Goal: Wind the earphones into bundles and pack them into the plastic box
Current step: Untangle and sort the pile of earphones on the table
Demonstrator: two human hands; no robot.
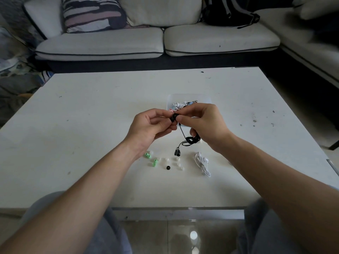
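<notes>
1. Eartips (146, 155), green, white and black, are lying loose on the tabletop (82, 107), at six o'clock from the hands.
2. Left hand (152, 123) is pinching one bud of the black earphones (191, 139).
3. Right hand (205, 123) is pinching that same bud, with its lower fingers curling round the wound cable.
4. Plastic box (170, 97) is sitting at twelve o'clock, holding bundles.
5. White earphones (201, 163) are lying at five o'clock.

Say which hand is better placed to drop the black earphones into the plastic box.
Right, likely: the right hand holds the coiled black earphones nearest the plastic box; the left hand only pinches an earbud.
</notes>
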